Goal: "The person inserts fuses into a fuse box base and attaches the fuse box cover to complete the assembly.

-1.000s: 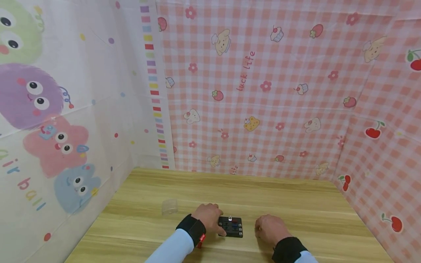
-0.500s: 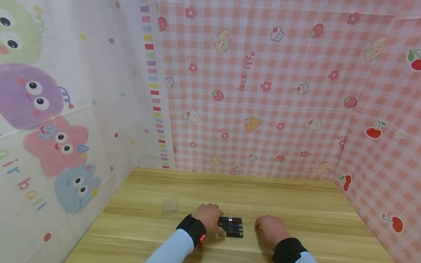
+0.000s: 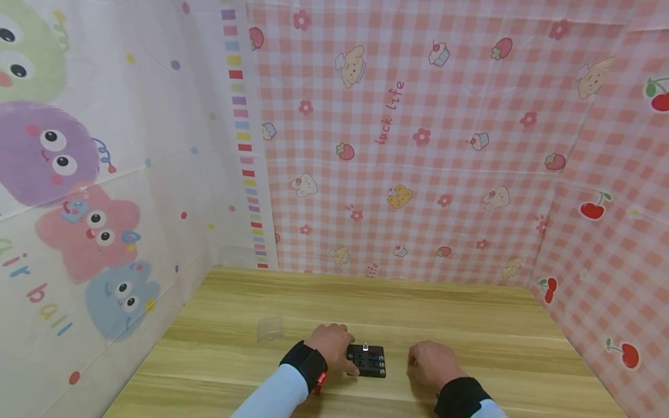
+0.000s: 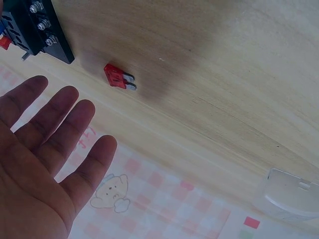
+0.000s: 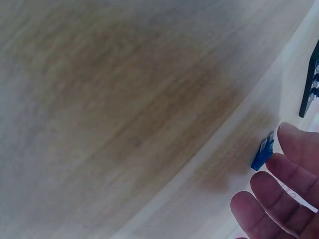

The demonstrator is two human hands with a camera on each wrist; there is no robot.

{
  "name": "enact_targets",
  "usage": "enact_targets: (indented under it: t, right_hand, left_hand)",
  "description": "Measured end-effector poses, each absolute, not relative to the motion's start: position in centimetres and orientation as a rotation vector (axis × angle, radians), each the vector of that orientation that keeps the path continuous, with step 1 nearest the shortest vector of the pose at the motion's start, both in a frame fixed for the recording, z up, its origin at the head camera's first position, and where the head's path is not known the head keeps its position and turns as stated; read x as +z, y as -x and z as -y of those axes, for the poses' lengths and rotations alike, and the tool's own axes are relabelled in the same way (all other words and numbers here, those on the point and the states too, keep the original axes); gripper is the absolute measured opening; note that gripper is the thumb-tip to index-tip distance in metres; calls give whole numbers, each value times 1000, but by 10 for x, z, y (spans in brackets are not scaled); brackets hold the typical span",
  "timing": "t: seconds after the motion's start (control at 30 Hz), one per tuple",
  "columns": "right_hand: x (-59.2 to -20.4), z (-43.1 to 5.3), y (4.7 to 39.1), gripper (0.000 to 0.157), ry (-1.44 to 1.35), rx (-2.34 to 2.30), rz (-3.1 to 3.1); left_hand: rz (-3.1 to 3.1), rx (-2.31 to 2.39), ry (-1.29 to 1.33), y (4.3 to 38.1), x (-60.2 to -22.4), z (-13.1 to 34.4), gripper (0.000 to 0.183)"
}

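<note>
On the table, a black fuse block (image 3: pixel 369 366) holds a red and a blue blade fuse and has metal terminals along its edges. My left hand (image 3: pixel 330 346) lies at its left side, thumb by the near left corner; in the left wrist view the fingers stretch out straight. A loose red blade fuse (image 4: pixel 116 77) lies near those fingers, hidden in the head view. Right of the block is my right hand (image 3: pixel 431 363). At its thumb and index fingertips sits a blue blade fuse (image 5: pixel 261 156); whether they pinch it or only touch it cannot be made out.
A clear plastic cover (image 3: pixel 269 329) lies on the wooden table (image 3: pixel 444 307), left of and beyond my left hand. Printed cloth hangs at the left (image 3: pixel 172 145), and pink checked cloth (image 3: pixel 392 174) rises behind the table and along its right side.
My right hand has shifted very slightly to the right, away from the fuse block. The left hand, block and clear cover stay where they were.
</note>
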State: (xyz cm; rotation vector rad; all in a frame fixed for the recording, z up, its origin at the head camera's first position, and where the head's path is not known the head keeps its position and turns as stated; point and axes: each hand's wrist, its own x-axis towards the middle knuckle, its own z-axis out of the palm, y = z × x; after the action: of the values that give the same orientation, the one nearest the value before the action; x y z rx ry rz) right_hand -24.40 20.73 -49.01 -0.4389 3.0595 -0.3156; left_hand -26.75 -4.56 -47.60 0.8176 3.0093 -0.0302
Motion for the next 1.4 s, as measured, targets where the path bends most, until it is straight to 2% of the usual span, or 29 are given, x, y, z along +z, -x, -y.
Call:
enact_targets:
  t: [0.2, 0.77, 1.13, 1.4]
  right_hand:
    - [-491, -209, 243, 13, 467, -319, -3072]
    - [-494, -208, 240, 10, 516, -286, -3134]
    - [-495, -208, 243, 12, 388, -306, -3077]
    - [-495, -208, 243, 13, 435, -286, -3107]
  left_hand:
    - [-3004, -30, -810, 266, -473, 45, 68]
    - [-2981, -24, -809, 264, -470, 45, 65]
    - [-2977, -38, -809, 263, -469, 45, 66]
    - [-2981, -48, -815, 264, -472, 44, 62]
